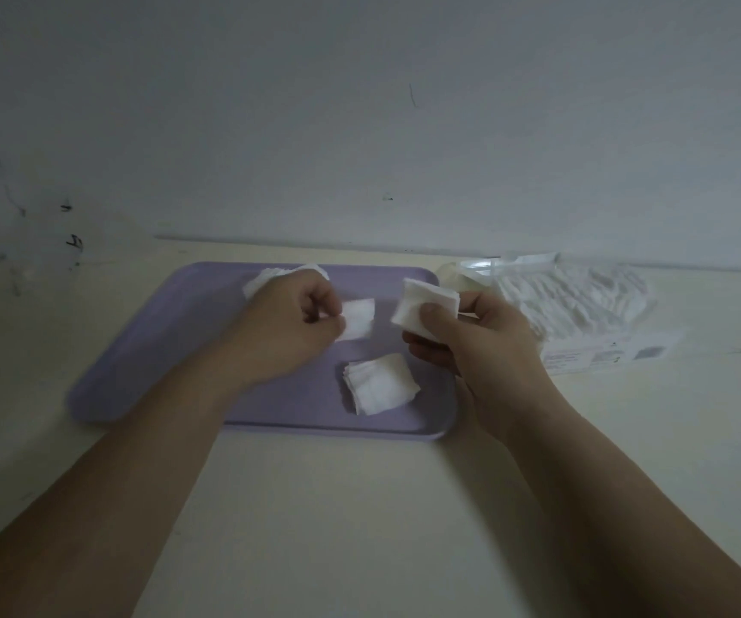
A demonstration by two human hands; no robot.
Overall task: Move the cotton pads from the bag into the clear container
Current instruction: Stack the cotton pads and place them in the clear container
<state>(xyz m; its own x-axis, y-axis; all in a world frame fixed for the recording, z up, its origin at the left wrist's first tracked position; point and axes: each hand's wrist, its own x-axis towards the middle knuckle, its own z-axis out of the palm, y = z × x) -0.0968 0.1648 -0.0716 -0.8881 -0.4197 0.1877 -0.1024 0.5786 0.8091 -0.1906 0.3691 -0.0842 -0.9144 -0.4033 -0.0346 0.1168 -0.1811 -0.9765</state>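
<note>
Seen from my remote station through the head camera: two bare hands work over a lilac tray [159, 350] on a pale table [360, 506].

The left hand [290, 325] pinches a single cotton pad [360, 323] by one edge. Thumb and forefinger are closed on it and the other fingers are curled in, so the pad juts out past the fingertips toward the other hand. The right hand [471, 336] grips a handful of pads [422, 301], with the thumb pressed flat on the front face and the fingers wrapped behind. This fans the bundle up just above the thumb, and I judge the hold is meant to let pads be peeled off one at a time.

Below and between the two sets of fingertips, a loose stack [380, 383] lies on the tray. A further pile [270, 276] shows just beyond the left knuckles. I take the tray for a staging spot where the pads are squared up before they go in.

Past the right hand's knuckles lies the bag [583, 305], which looks well filled with pads. At its far edge something transparent shows, which I take for the clear container [507, 263], though its outline is too faint to be sure. No pad can be seen inside it, so I reckon the transfer is at an early stage.
</note>
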